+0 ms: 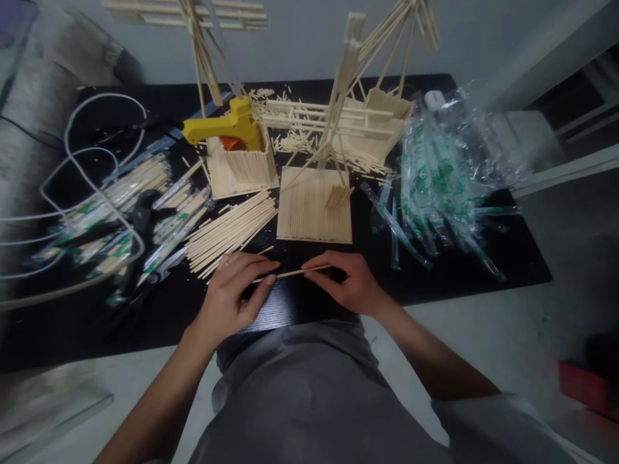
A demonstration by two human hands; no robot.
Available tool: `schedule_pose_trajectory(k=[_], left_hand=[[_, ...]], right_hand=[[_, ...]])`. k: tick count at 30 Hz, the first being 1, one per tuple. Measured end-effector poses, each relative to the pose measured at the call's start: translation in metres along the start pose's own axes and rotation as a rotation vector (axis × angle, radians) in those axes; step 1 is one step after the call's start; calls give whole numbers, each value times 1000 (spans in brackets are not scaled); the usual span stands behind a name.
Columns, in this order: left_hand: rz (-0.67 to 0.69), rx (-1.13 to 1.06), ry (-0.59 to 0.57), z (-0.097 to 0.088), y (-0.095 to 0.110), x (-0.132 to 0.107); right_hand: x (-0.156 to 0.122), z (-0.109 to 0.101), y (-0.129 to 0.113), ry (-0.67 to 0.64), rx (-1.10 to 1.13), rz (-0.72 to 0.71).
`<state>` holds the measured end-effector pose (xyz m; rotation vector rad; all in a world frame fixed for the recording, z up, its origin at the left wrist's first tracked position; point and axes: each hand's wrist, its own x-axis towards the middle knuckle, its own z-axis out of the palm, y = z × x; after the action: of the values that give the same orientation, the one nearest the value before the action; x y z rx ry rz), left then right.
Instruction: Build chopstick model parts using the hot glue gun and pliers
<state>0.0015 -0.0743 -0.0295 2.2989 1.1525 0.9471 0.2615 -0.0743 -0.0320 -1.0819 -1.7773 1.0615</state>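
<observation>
Both of my hands hold one thin wooden stick [294, 273] level above the near edge of the black table [464, 270]. My left hand [236, 290] pinches its left end, fingers closed. My right hand [345, 280] pinches its right part, fingers closed. Just beyond lies a flat square panel of glued sticks [309, 206] with a small stick piece standing on it. A loose pile of bare sticks [227, 235] lies to the left of the panel.
A yellow glue gun [225, 127] rests on a stick box at the back. Tall stick frames [345, 77] rise behind. Empty green-printed wrappers [440, 174] heap at the right. Wrapped chopsticks [120, 193], black pliers [140, 222] and white cables [68, 161] lie left.
</observation>
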Motion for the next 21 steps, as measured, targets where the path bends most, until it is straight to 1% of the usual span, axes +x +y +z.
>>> schedule_pose_trajectory(k=[5, 8, 10, 12, 15, 21], left_hand=[[-4, -37, -35, 0, -2, 0], [-24, -16, -52, 0, -2, 0], [-40, 20, -51, 0, -2, 1], [-68, 47, -23, -1, -2, 1], [-115, 34, 66, -1, -2, -2], [-229, -86, 376, 1, -3, -8]], right_hand=[[0, 0, -1, 3, -2, 8], [-1, 0, -1, 3, -2, 21], [-1, 0, -1, 7, 6, 30], [-1, 0, -1, 19, 16, 45], [-1, 0, -1, 40, 31, 71], [-1, 0, -2, 47, 32, 117]])
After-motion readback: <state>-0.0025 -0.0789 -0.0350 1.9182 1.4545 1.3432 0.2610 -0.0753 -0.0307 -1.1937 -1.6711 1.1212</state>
